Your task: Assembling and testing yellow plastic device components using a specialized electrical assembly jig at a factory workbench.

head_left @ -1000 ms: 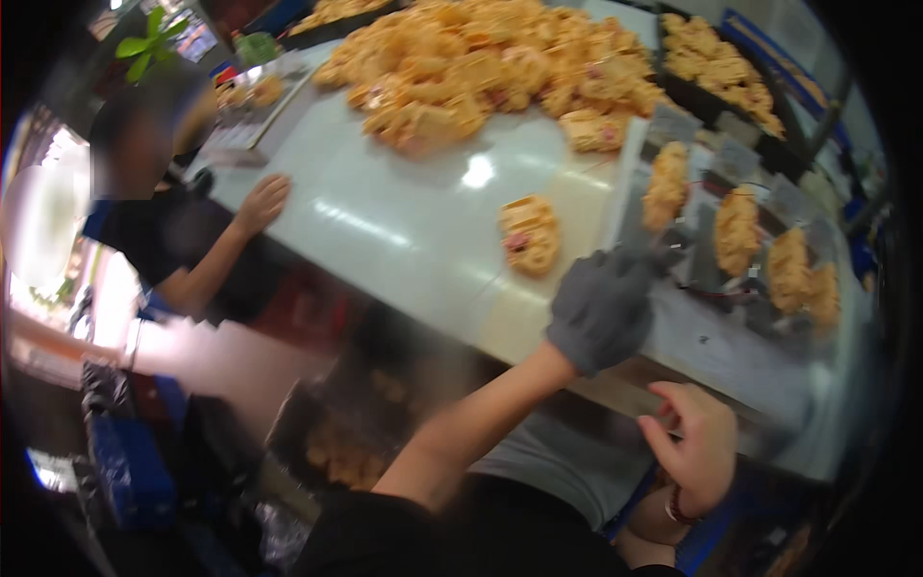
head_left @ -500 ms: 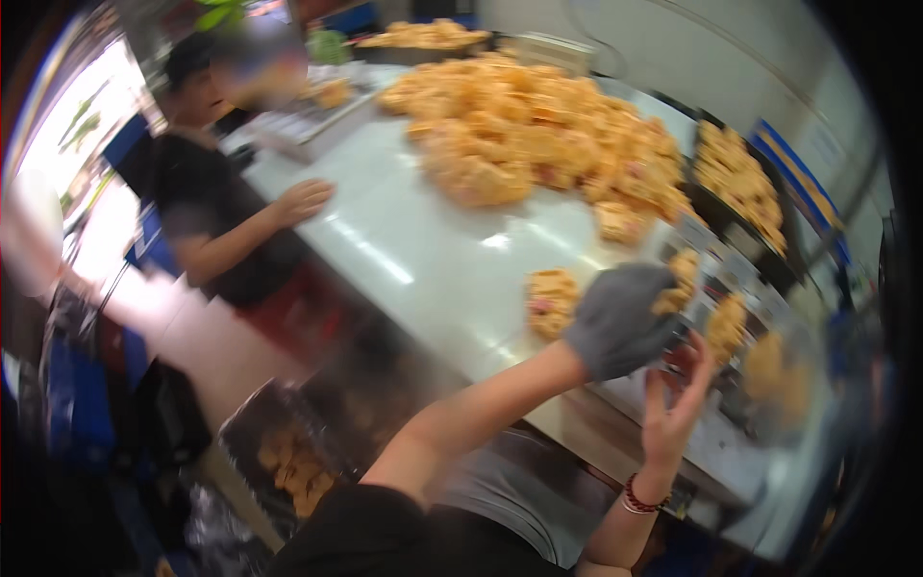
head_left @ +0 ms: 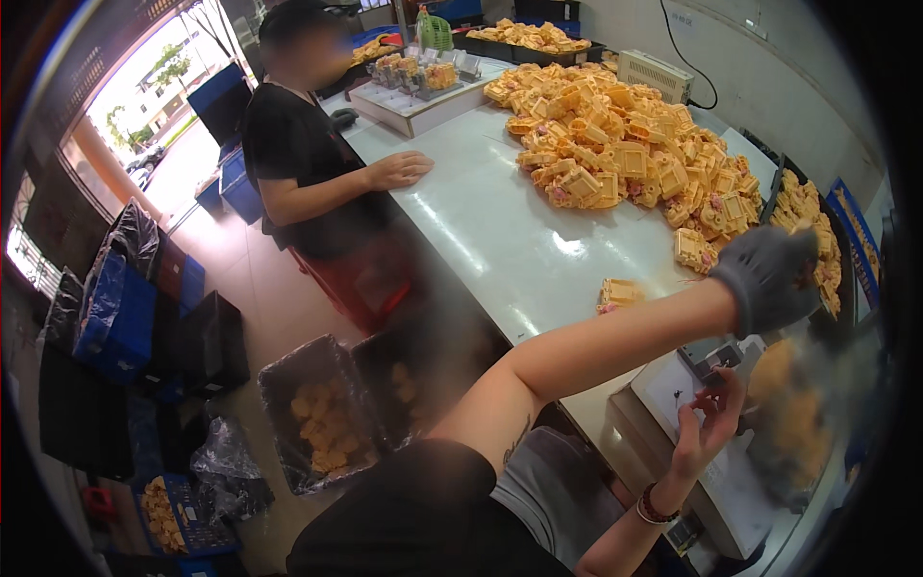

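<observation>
My left hand (head_left: 769, 279), in a grey glove, reaches across to the right, over the near edge of a black tray (head_left: 846, 288) of yellow plastic parts. Its fingers are mostly hidden behind the glove's back, so any hold is unclear. Lower down, my bare right hand (head_left: 710, 423) is raised beside a grey metal fixture (head_left: 710, 356) on a white box (head_left: 654, 394). Its fingers are bent but apart, with nothing visible between them. One yellow plastic part (head_left: 620, 293) lies on the table left of my gloved hand. Another yellow blur (head_left: 793, 404) is right of my right hand.
A large heap of yellow parts (head_left: 625, 144) covers the far side of the white table (head_left: 461, 231). A person (head_left: 308, 163) stands at the left edge, one hand on the tabletop, near a second fixture box (head_left: 413, 111). Lined bins (head_left: 317, 413) stand below the table's left edge.
My gloved left hand has moved right and away from the fixture to the black tray. My right hand remains beside the fixture, its fingers apart. The view has shifted left.
</observation>
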Demonstrator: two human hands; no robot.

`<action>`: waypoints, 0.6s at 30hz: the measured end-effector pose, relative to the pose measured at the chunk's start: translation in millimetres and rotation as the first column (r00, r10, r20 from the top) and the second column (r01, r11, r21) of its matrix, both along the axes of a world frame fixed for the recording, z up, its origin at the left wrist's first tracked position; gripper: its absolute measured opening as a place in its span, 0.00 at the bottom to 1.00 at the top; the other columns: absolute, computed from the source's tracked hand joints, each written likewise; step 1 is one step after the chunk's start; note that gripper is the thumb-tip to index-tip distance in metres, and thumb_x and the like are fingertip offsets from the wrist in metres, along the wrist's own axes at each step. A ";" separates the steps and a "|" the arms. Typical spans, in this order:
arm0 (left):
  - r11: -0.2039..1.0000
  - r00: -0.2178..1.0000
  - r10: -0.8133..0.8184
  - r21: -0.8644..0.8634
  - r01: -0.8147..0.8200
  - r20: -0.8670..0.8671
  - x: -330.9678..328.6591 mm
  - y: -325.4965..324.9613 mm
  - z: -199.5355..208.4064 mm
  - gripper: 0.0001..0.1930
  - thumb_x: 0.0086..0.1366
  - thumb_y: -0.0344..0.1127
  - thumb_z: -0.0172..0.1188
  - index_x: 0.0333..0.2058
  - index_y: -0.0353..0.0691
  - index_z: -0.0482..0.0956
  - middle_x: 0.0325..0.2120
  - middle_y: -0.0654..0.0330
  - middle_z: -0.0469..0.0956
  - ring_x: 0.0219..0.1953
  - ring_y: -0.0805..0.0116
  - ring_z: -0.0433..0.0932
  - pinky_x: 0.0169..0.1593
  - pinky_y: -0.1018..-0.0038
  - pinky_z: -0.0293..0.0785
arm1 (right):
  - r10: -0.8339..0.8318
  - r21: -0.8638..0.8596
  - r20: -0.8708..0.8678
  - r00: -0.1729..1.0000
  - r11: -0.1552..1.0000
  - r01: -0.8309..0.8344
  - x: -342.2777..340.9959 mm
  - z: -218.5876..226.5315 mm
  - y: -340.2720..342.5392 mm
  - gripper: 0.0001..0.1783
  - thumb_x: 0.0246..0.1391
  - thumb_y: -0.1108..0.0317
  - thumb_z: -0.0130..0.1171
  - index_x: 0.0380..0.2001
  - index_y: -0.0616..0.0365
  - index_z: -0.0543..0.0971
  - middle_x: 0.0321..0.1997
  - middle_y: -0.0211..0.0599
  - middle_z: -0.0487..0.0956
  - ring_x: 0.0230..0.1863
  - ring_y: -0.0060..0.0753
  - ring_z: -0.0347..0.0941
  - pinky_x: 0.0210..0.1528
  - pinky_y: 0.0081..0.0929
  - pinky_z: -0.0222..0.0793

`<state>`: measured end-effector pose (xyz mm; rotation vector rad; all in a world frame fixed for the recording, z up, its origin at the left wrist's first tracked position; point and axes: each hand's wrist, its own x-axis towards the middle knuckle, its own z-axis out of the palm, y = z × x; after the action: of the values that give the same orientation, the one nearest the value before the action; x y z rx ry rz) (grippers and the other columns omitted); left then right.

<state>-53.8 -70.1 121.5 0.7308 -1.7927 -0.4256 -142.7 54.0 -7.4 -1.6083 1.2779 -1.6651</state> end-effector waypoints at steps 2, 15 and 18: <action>0.999 0.999 -0.012 -0.045 0.010 -0.051 1.4 18.0 27.4 0.10 0.48 0.40 0.60 0.28 0.42 0.77 0.18 0.52 0.76 0.28 0.51 0.80 0.33 0.61 0.76 | 0.093 0.002 0.080 0.992 0.996 -0.094 1.2 2.5 0.9 0.30 0.35 0.80 0.55 0.49 0.64 0.71 0.42 0.35 0.70 0.39 0.25 0.67 0.39 0.19 0.67; 0.109 0.449 -0.498 -0.460 0.881 0.742 -94.0 118.2 16.5 0.10 0.53 0.44 0.58 0.28 0.46 0.80 0.25 0.58 0.79 0.27 0.60 0.78 0.31 0.66 0.75 | 0.101 -0.245 -0.420 0.902 0.944 -0.220 -29.9 -65.4 -20.6 0.32 0.47 0.75 0.61 0.57 0.60 0.64 0.47 0.41 0.74 0.42 0.33 0.75 0.48 0.27 0.69; -0.157 0.358 -0.521 -0.498 0.853 0.775 -150.1 83.0 30.3 0.09 0.54 0.42 0.57 0.29 0.47 0.79 0.27 0.58 0.78 0.28 0.61 0.78 0.31 0.67 0.75 | 0.023 -0.117 -0.424 0.905 0.990 -0.080 -5.3 -41.9 -12.1 0.27 0.44 0.78 0.59 0.51 0.61 0.67 0.36 0.39 0.77 0.36 0.26 0.75 0.38 0.20 0.71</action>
<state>-203.9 12.9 151.9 -1.2798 -2.2004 0.1016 -148.0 41.9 -49.3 -2.1517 1.3284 -1.4397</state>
